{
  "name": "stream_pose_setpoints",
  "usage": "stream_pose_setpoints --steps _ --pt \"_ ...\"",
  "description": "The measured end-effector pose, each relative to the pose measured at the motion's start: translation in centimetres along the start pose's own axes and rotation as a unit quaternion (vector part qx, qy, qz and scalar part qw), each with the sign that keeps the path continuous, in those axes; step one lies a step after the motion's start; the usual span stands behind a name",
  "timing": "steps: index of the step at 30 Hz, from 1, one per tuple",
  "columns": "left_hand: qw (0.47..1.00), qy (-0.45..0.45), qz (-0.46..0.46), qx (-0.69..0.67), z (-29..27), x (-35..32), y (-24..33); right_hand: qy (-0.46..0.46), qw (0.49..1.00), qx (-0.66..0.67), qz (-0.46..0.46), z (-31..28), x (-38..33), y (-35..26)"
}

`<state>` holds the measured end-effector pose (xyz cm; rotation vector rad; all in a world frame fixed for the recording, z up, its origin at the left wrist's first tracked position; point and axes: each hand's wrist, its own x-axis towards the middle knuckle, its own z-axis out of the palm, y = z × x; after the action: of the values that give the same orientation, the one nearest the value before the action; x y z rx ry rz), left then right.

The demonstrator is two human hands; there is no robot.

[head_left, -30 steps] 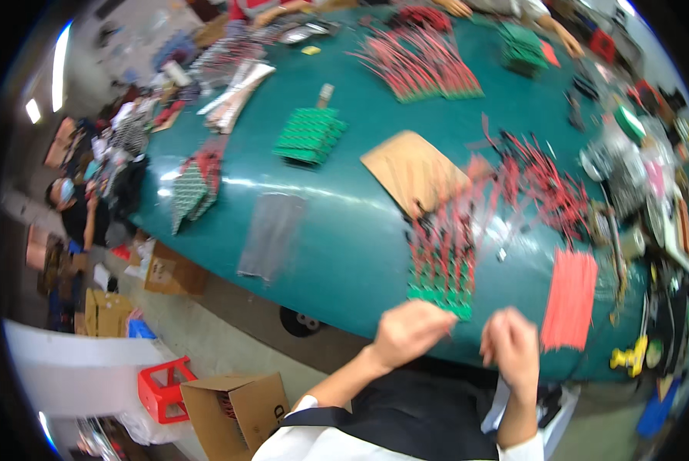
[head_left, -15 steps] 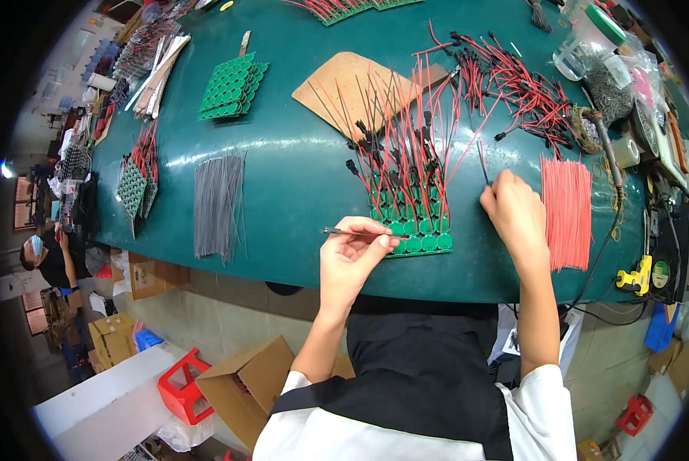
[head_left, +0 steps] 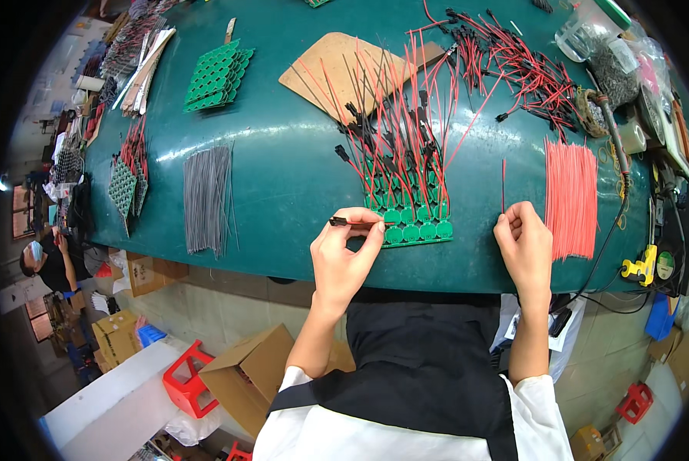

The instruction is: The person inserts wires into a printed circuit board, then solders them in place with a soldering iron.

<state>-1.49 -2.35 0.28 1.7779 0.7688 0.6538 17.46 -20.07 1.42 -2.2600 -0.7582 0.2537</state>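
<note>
My left hand [head_left: 338, 257] pinches a lead with a black plug [head_left: 338, 221], its thin wires running right toward the near edge of a green circuit board panel [head_left: 414, 233]. From that panel rises a thick bunch of red and black wires with black plugs [head_left: 390, 138]. To the right of the panel, my right hand [head_left: 526, 244] is closed on a thin dark-and-red wire [head_left: 503, 184] that points away from me. Just beyond its right side lies a bundle of cut red wires [head_left: 571, 200]. Where the left lead's wire tips touch the board is too small to make out.
Dark grey wires [head_left: 208, 201] and stacked green panels [head_left: 218, 75] lie on the left. A wooden board [head_left: 325, 73] sits behind the wired panel. Loose plug leads [head_left: 525, 73] are heaped far right, near a soldering iron [head_left: 612, 138] and a yellow glue gun [head_left: 640, 266].
My right hand has come nearer me, the wire in it now standing straighter. My left hand has shifted slightly, keeping its lead. The whole view has moved a little.
</note>
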Motion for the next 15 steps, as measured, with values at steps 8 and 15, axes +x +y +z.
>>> stream_pose_setpoints --steps 8,15 --pt "1.0 -0.001 0.0 -0.006 0.21 0.01 -0.04 0.007 1.0 -0.004 -0.013 0.34 0.08 0.33" --pt "1.0 -0.009 0.001 -0.021 0.1 0.06 -0.04 0.004 1.0 -0.006 -0.007 0.41 0.13 0.2"
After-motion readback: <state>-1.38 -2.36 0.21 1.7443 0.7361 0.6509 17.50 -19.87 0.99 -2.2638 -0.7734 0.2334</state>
